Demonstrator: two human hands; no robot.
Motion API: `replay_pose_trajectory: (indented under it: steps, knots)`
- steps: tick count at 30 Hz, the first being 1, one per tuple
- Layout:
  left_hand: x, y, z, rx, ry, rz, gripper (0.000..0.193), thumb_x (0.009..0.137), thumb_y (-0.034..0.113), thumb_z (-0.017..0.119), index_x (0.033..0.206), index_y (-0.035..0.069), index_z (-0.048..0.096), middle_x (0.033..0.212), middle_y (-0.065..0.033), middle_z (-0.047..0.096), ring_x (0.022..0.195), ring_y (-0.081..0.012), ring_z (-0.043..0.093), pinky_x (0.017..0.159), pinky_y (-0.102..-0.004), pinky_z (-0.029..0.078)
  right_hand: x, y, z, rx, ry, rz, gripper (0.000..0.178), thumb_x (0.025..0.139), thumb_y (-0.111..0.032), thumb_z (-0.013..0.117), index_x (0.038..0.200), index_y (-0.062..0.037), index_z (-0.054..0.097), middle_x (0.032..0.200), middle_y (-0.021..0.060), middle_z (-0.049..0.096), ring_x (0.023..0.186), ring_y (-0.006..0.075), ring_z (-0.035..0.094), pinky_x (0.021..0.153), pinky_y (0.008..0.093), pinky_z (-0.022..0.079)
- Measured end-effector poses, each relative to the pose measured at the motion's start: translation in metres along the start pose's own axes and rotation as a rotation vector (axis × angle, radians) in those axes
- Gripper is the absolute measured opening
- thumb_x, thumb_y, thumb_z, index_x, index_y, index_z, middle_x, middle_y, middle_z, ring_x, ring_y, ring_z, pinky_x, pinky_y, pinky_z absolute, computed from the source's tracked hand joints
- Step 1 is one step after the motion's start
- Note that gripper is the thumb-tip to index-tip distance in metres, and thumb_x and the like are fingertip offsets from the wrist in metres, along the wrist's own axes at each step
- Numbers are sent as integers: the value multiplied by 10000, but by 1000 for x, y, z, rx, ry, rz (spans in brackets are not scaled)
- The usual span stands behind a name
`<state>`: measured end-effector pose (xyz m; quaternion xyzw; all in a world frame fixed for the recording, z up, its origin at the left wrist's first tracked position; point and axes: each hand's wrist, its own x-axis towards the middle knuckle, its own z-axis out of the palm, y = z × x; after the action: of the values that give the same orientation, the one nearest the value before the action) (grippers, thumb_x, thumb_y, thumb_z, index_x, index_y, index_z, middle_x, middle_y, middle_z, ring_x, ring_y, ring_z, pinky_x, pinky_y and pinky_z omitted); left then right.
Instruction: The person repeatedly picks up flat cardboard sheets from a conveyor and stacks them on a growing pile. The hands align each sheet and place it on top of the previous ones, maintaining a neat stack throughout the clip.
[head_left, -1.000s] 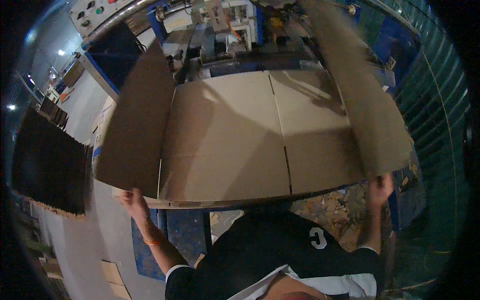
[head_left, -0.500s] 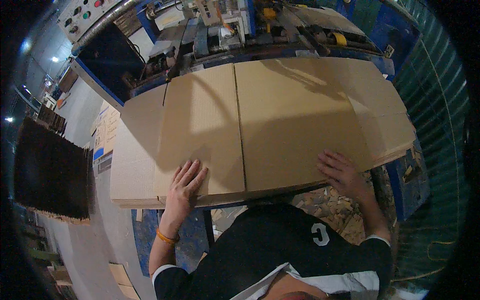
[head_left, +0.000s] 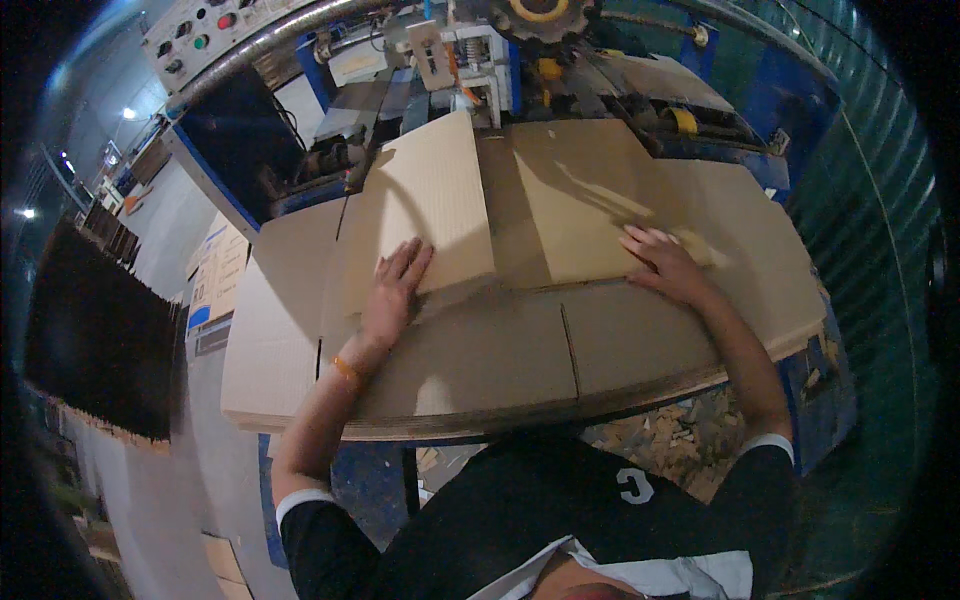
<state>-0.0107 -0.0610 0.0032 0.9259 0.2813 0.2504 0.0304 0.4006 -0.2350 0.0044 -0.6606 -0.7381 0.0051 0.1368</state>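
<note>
A brown corrugated cardboard sheet (head_left: 445,195) lies on top of a stack of flat cardboard sheets (head_left: 460,365), with its far edge at the machine. A slit divides its near part into two panels, and the left panel looks slightly raised. My left hand (head_left: 396,285) rests flat on the left panel, fingers stretched forward. On the right panel, near its near right corner, lies my right hand (head_left: 662,262) with the fingers extended. Neither hand grips anything. An orange band (head_left: 346,370) circles my left wrist.
Beyond the stack stands a blue machine (head_left: 235,150) with rollers, belts and a toothed wheel (head_left: 545,18). A control panel (head_left: 200,40) with buttons is at far left. A dark pile (head_left: 100,335) stands left; a green corrugated wall (head_left: 880,300) is right. Cardboard scraps (head_left: 665,440) lie below.
Both hands have moved forward, away from me, and the top cardboard sheet has slid with them toward the machine. The sheet beneath now shows along the near side.
</note>
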Motion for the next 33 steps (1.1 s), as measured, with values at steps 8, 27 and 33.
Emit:
replay_pose_trajectory:
  steps: [8,27,33]
  knots:
    - [90,-52,37,116,150,-107,646,793,69,578,1372,130,298,1310,-129,422,1199,-302,404,1004,-501,310,76,25,19,-121,79,214,481,835,-288,554,1268,-95,470,1353,116,405,1211,325,400,1010,397,328]
    - [-199,-32,-53,314,621,-1253,744,773,358,631,1291,-81,326,1327,-287,333,1239,-433,297,1019,-585,159,-237,86,-4,-312,312,939,615,886,-482,422,1289,-18,428,1227,219,509,1045,386,537,872,441,411]
    - [-170,-34,-60,413,345,-1268,726,771,390,617,1310,-19,353,1335,-254,355,1253,-444,295,1030,-577,146,-190,93,14,-162,448,994,580,877,-455,478,1254,-14,472,1228,201,516,1076,341,527,886,396,412]
